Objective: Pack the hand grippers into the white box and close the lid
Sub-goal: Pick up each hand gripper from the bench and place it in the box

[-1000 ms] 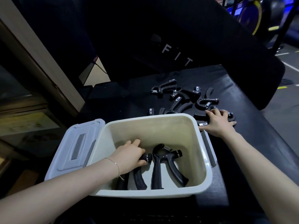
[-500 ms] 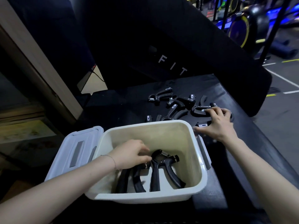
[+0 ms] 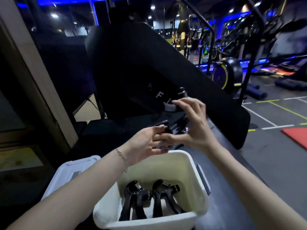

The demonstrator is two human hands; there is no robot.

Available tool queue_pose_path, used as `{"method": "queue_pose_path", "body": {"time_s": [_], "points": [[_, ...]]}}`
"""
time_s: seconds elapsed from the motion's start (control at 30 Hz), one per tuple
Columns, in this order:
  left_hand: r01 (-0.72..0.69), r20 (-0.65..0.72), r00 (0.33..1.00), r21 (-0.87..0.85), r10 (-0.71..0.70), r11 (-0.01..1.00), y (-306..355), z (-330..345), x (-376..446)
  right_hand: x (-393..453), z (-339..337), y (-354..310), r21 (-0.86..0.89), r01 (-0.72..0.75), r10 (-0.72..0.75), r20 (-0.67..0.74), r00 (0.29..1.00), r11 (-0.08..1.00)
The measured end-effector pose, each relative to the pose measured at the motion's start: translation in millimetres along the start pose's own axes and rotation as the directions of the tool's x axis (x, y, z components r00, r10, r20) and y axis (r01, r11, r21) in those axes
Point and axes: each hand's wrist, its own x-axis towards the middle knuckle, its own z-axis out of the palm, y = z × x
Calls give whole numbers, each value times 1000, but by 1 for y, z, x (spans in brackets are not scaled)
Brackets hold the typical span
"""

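- both hands are up over the far rim of the white box (image 3: 187, 165), and a black hand gripper (image 3: 174, 128) sits between them: right hand (image 3: 194, 128) wrapped around it from the side, left hand (image 3: 147, 143) with its fingertips on the near end.
- whether this is a handover or a two-handed hold i can't tell; the gripper is dark and blurred against the bench.
- risk here: the left hand has only a light fingertip contact, so if the right lets go early the gripper could drop and land outside the box, on the black bench (image 3: 232, 163) beyond.
- two packed grippers (image 3: 149, 198) already lie side by side on the box floor, heads toward the far wall; a drop from this height would clatter onto them and knock the row askew.
- floor space beside that pair looks tight.
- lid (image 3: 73, 170) lies left of the box, touching its rim, clear of the drop path.
- loose grippers beyond the box are hidden behind the hands.
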Motion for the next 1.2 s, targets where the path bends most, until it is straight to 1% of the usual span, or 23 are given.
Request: {"method": "queue_pose_path", "body": {"time_s": [0.07,0.17,0.23,0.3,0.4,0.43,0.5,0.57,0.6,0.73,0.83,0.93,1.03,1.1,1.17,1.2], "points": [[-35,87,995,-124,46,992,3,2,-6,-1,3,-20,37,63,-65,50,997,997],[-117,160,977,-139,139,983,2,1,-17,-8,11,-45,83,111,-119,92,989,990],[-150,148,975,-126,168,981,-1,-6,-24,-13,18,-55,117,115,-130,129,983,986],[-149,130,977,-153,169,977,-6,-19,-28,-19,23,-60,126,120,-142,184,973,985],[-104,153,979,-190,134,976,-11,-32,-36,-24,28,-67,117,130,-155,242,958,985],[-115,162,976,-183,145,976,-12,-34,-41,-26,29,-70,117,130,-156,250,956,985],[-146,133,976,-184,172,972,-14,-35,-48,-28,31,-75,109,131,-156,262,953,985],[-154,83,981,-224,176,962,-12,-36,-57,-30,33,-80,91,141,-161,273,949,986],[-151,84,981,-240,175,959,-12,-38,-60,-31,34,-82,84,148,-165,277,946,985],[-72,128,986,-277,111,958,-13,-43,-65,-34,38,-89,124,147,-175,252,952,981],[-21,87,995,-332,53,943,-10,-42,-63,-38,40,-91,226,121,-168,201,965,967],[-47,-14,999,-277,45,960,-3,-43,-61,-40,39,-88,290,42,-99,184,978,956],[-83,-92,994,-284,59,955,0,-46,-58,-43,33,-82,313,-14,-49,190,981,950],[-112,-121,990,-293,79,949,2,-49,-56,-45,26,-76,297,-36,-23,192,981,954],[-133,-160,982,-187,103,973,4,-50,-55,-45,16,-70,241,-65,9,227,974,968],[-136,-163,980,-122,115,983,6,-48,-56,-44,11,-66,177,-56,9,258,966,983]]}}
